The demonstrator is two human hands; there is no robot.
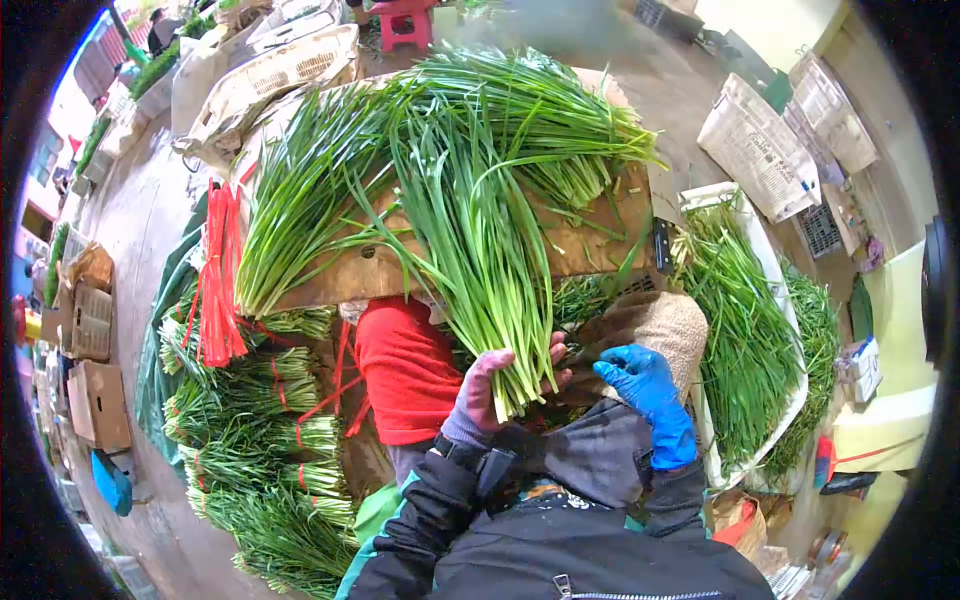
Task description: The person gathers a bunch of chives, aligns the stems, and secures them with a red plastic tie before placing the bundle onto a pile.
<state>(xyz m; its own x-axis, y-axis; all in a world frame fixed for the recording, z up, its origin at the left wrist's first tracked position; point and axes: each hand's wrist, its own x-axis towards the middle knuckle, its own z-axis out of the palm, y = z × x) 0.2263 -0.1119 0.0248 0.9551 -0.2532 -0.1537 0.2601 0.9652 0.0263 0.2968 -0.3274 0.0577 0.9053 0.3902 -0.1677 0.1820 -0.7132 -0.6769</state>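
A bunch of long green leafy stalks (490,270) lies across the front edge of a wooden board (370,258), its pale cut ends toward me. My left hand (485,390), in a greyish-purple glove with bare-looking fingertips, is wrapped round those pale ends from below. To the right of the bunch, my right hand (640,385) wears a blue glove; its thumb and fingers are curled together, and anything between them is too small to make out. More loose stalks (310,190) are piled on the board's left side and along its back.
Red ties (218,280) hang at the board's left corner. Tied bundles (260,440) are stacked at the lower left. A white crate (795,330) of greens stands at the right. Beyond are a pale basket (760,150) and a pink stool (404,22).
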